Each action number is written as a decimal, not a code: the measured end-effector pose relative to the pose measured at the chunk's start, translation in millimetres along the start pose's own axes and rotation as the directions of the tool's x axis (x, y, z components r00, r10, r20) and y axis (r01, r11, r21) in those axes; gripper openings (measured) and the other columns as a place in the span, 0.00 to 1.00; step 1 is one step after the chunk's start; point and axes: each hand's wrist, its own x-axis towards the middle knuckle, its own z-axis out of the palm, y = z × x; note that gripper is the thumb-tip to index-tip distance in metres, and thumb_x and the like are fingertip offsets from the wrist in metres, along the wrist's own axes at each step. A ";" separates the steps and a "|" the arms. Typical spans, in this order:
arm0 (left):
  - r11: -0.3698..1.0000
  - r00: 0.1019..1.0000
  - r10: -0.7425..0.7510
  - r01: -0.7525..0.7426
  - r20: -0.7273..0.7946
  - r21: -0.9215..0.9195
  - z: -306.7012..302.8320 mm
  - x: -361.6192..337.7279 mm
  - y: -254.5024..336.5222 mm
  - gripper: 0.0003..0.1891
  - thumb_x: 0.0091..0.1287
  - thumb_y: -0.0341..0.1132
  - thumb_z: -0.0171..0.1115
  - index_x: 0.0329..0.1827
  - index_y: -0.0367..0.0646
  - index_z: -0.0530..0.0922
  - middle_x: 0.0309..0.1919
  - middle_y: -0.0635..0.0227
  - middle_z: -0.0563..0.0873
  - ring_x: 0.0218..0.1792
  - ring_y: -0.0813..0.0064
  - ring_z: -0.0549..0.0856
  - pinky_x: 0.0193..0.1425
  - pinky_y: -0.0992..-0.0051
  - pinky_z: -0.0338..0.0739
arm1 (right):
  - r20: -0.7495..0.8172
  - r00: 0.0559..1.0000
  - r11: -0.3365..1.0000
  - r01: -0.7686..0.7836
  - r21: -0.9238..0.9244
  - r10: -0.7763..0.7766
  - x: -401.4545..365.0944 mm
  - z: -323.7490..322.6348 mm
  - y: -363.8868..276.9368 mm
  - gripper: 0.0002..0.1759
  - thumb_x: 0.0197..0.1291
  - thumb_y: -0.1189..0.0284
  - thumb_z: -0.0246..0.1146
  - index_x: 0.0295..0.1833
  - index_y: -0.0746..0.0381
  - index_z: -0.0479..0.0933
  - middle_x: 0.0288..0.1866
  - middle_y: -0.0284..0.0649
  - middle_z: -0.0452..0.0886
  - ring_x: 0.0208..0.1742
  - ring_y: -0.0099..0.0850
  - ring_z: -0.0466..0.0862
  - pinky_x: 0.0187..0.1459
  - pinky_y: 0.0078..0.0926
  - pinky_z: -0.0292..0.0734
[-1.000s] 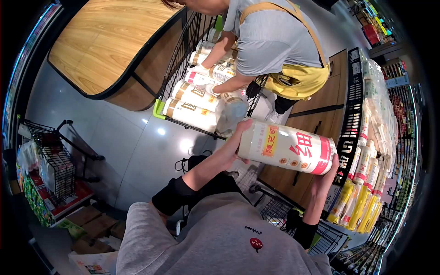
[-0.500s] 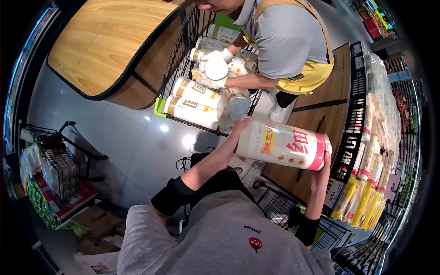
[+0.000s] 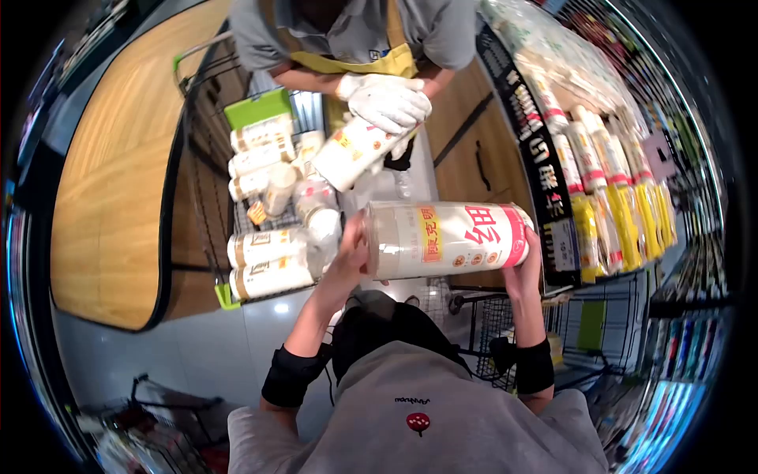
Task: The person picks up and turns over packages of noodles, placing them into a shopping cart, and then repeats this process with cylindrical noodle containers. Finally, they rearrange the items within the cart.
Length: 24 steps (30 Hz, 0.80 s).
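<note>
A large cylindrical noodle package (image 3: pixel 450 238), white with a pink band and red characters, lies level across the middle of the head view. My left hand (image 3: pixel 353 251) grips its left end, and my right hand (image 3: pixel 524 257) wraps round the pink right end. Beyond it, a co-worker's white-gloved hands (image 3: pixel 387 101) hold a tilted white package (image 3: pixel 351 152) over the edge of a wire cart (image 3: pixel 207 237). White rolled packages (image 3: pixel 272 276) with brown ends lie in that cart, left of my left hand.
A wood-topped table (image 3: pixel 118 182) stands at the left. On the right, a shelf bin (image 3: pixel 530 142) holds upright white rolls and yellow packs (image 3: pixel 624 229). Another wire cart (image 3: pixel 560 324) stands by my right forearm; a further cart (image 3: pixel 158 434) is at lower left.
The view has turned to the right. My hands still hold the package, now more level. The co-worker has straightened and moved a package towards the cart's right edge.
</note>
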 end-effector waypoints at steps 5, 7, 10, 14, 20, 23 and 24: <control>0.998 0.995 0.055 -0.053 0.080 -0.016 63.1 59.9 35.6 0.43 0.57 0.63 0.55 0.68 0.43 0.54 0.63 0.67 0.63 0.58 0.73 0.69 0.53 0.73 0.70 | 0.017 0.998 0.897 -0.059 0.438 0.057 -3.2 -28.9 -9.9 0.26 0.65 0.54 0.42 0.59 0.59 0.67 0.58 0.40 0.73 0.58 0.36 0.73 0.59 0.38 0.68; 0.996 0.992 0.074 -0.079 -0.101 -0.046 76.0 94.9 27.0 0.23 0.68 0.48 0.48 0.59 0.41 0.67 0.49 0.70 0.73 0.49 0.78 0.75 0.50 0.76 0.73 | -0.028 0.999 0.857 -0.006 0.516 0.023 5.9 -52.6 -14.6 0.25 0.65 0.54 0.42 0.59 0.59 0.67 0.58 0.40 0.73 0.58 0.37 0.73 0.59 0.39 0.67; 0.975 0.974 -0.147 0.113 -0.174 -0.192 80.1 150.8 -7.1 0.22 0.70 0.48 0.46 0.58 0.42 0.68 0.48 0.69 0.76 0.51 0.78 0.75 0.56 0.74 0.71 | -0.107 0.992 0.887 0.109 0.448 -0.068 17.3 -77.5 -46.3 0.28 0.63 0.54 0.43 0.62 0.60 0.64 0.58 0.42 0.72 0.58 0.37 0.74 0.57 0.38 0.69; 0.889 0.956 -0.249 0.290 0.156 -0.355 132.8 173.7 -21.5 0.45 0.58 0.72 0.35 0.68 0.44 0.57 0.64 0.62 0.67 0.62 0.63 0.68 0.66 0.61 0.60 | -0.186 0.957 0.915 0.269 0.301 -0.221 34.3 -114.5 -86.9 0.30 0.60 0.58 0.49 0.64 0.64 0.60 0.58 0.45 0.72 0.57 0.35 0.74 0.58 0.32 0.68; 0.911 0.953 -0.213 0.273 0.214 -0.308 187.7 233.5 -59.5 0.55 0.46 0.78 0.42 0.72 0.50 0.46 0.70 0.61 0.52 0.70 0.58 0.53 0.68 0.46 0.48 | -0.323 0.888 0.934 0.356 0.032 -0.327 70.2 -156.3 -139.5 0.31 0.57 0.64 0.53 0.66 0.65 0.59 0.56 0.44 0.71 0.55 0.30 0.74 0.57 0.26 0.67; 0.909 0.946 -0.179 0.264 0.271 -0.323 208.8 258.7 -64.2 0.61 0.39 0.79 0.49 0.72 0.51 0.43 0.71 0.60 0.49 0.70 0.54 0.52 0.66 0.40 0.49 | -0.417 0.882 0.944 0.301 0.138 -0.220 83.4 -187.7 -142.4 0.27 0.58 0.58 0.54 0.59 0.61 0.65 0.52 0.40 0.76 0.53 0.30 0.76 0.55 0.31 0.69; 0.914 0.935 -0.156 0.259 0.320 -0.312 209.6 266.3 -68.7 0.60 0.39 0.78 0.51 0.72 0.52 0.44 0.71 0.61 0.48 0.70 0.54 0.52 0.65 0.39 0.50 | -0.407 0.890 0.937 0.299 0.181 -0.205 85.8 -195.5 -146.9 0.27 0.58 0.57 0.54 0.59 0.61 0.65 0.51 0.40 0.77 0.51 0.31 0.78 0.52 0.32 0.71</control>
